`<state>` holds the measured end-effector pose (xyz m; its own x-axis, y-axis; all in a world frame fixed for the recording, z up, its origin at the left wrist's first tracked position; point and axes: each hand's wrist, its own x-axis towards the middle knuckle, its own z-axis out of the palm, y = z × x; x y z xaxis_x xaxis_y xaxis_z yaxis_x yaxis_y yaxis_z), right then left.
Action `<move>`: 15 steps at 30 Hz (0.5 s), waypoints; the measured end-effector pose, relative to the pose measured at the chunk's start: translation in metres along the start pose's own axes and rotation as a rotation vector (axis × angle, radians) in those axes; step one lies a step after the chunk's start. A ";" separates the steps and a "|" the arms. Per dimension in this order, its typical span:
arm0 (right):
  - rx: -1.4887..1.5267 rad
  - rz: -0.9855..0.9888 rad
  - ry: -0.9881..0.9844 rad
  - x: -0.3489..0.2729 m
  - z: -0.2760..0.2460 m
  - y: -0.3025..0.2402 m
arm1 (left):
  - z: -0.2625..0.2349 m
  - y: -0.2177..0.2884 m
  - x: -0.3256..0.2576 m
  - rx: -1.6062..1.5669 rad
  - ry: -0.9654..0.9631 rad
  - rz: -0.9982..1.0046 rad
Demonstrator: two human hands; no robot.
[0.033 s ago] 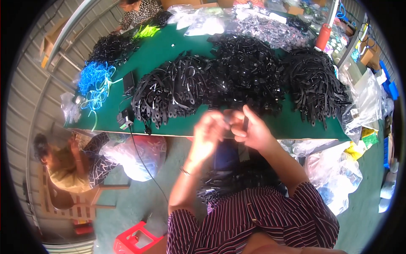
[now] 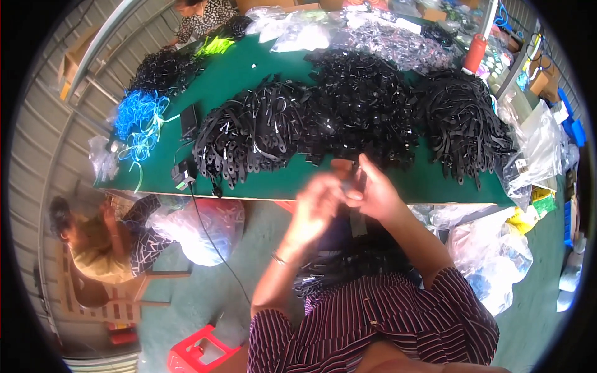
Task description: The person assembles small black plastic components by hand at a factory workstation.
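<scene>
My right hand (image 2: 379, 194) is closed with its thumb raised, gripping a small dark strip-like piece (image 2: 359, 180) whose exact kind I cannot make out. Close against it, my left hand (image 2: 320, 198) is smeared by motion, its fingertips at the same piece. Whether the left fingers pinch anything is blurred. Both hands are over the near edge of a green table. Just beyond them lie a heap of black straps with holed ends (image 2: 255, 127), a middle heap of small shiny black parts (image 2: 367, 105) and a right-hand heap of black straps (image 2: 463, 121).
Blue cords (image 2: 142, 115) and a black box (image 2: 188, 121) with a cable occupy the table's left. Clear plastic bags (image 2: 301, 37) lie at the back. A red stool (image 2: 199, 348) stands on the floor. A seated person (image 2: 102, 248) is at left, another person (image 2: 205, 22) at far left.
My left hand has moved right, up against my right hand and the dark piece. The right hand has hardly moved.
</scene>
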<state>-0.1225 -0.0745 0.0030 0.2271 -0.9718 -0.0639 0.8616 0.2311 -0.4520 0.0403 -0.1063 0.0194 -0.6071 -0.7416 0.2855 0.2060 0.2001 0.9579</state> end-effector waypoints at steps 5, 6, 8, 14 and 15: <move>-0.402 -0.357 0.216 -0.024 -0.005 0.002 | 0.026 -0.022 -0.020 0.136 -0.029 0.038; -0.445 -0.372 0.145 -0.032 -0.008 0.000 | 0.021 -0.025 -0.012 0.318 0.066 0.143; -0.457 -0.348 0.096 -0.046 -0.002 -0.002 | 0.002 -0.039 0.013 0.629 0.269 0.296; -0.405 -0.200 0.035 -0.065 -0.007 -0.001 | -0.034 -0.076 0.055 1.174 0.337 0.126; -0.437 -0.207 0.057 -0.066 -0.008 0.000 | -0.032 -0.078 0.058 1.279 0.330 0.104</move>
<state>-0.1413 -0.0108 0.0004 0.0353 -0.9991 0.0242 0.6124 0.0025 -0.7905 0.0136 -0.1853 -0.0395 -0.3813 -0.7695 0.5123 -0.7344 0.5888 0.3377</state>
